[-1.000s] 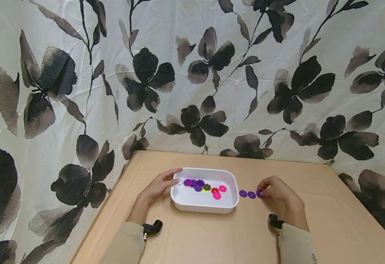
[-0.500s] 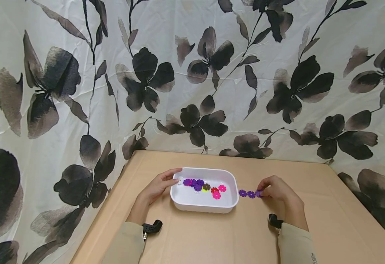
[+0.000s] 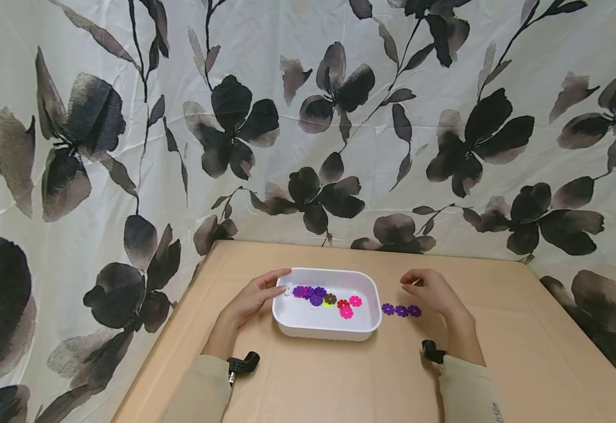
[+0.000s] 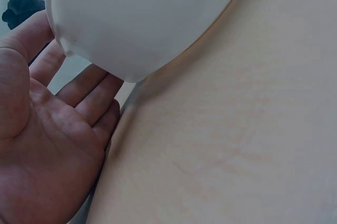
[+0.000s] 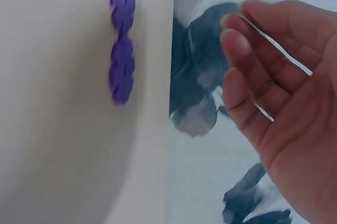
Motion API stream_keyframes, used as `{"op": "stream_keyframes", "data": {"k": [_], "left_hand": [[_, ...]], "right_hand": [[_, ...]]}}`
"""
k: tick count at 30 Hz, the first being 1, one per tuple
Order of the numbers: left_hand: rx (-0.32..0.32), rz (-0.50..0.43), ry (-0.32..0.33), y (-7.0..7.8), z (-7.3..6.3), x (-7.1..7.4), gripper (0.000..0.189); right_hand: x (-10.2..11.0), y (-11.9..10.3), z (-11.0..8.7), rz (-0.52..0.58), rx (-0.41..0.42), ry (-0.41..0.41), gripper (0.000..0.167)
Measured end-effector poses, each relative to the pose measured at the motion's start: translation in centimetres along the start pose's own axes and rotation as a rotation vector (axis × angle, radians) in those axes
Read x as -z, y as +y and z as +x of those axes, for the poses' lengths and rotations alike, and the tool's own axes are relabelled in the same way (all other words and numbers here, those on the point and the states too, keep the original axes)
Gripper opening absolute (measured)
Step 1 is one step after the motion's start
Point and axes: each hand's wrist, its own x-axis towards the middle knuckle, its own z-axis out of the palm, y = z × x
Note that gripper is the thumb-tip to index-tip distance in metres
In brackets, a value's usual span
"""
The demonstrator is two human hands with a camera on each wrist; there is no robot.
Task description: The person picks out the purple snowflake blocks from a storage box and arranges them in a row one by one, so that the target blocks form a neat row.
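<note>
1. At the far left, a white cloth (image 3: 308, 150) with dark flowers is hanging, and it is running across the whole back behind the surface (image 3: 313, 376).
2. A beige left sleeve (image 3: 199, 390) is coming in from the near edge; a black left camera (image 3: 244, 363) is sitting at its cuff.
3. The left hand (image 3: 249, 299) is gripping the left end of the tray, its thumb lying over the rim and its fingers supporting the outside.
4. The white tray (image 3: 323, 332) is standing upright on the surface, between the two hands.
5. Inside it, discs are lying flower-shaped and loose: purple discs (image 3: 316, 296) are bunching toward the left, a brown disc (image 3: 330, 299) is covering part of a yellow one, and a red disc (image 3: 343, 304) is lying near two pink discs (image 3: 356, 301) on the right.
6. Just right of the tray, a row (image 3: 401, 311) of three purple discs is lying on the surface, running left to right; whether they are interlocking, I cannot tell.
7. The right hand (image 3: 434, 292) is hovering just beyond the row, apart from it, its fingers bending loosely and holding nothing.
8. Below it, a black right camera (image 3: 433, 351) is sitting beside the right sleeve (image 3: 465, 388).
</note>
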Motion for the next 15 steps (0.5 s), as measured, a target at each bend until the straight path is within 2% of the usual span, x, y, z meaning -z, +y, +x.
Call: {"op": "stream_keyframes", "data": {"k": [5, 9, 15], "left_hand": [[-0.007, 0.009, -0.001, 0.0, 0.0, 0.1, 0.053], [-0.008, 0.009, -0.004, -0.1, 0.0, 0.1, 0.053], [-0.004, 0.009, 0.001, -0.1, 0.1, 0.0, 0.051]], "right_hand": [[-1.0, -1.9, 0.7, -0.013, 0.055, 0.100, 0.016], [-2.4, -3.7, 1.2, 0.011, 0.129, 0.159, 0.028], [-5.0, -6.6, 1.9, 0.032, 0.242, 0.181, 0.038]]}}
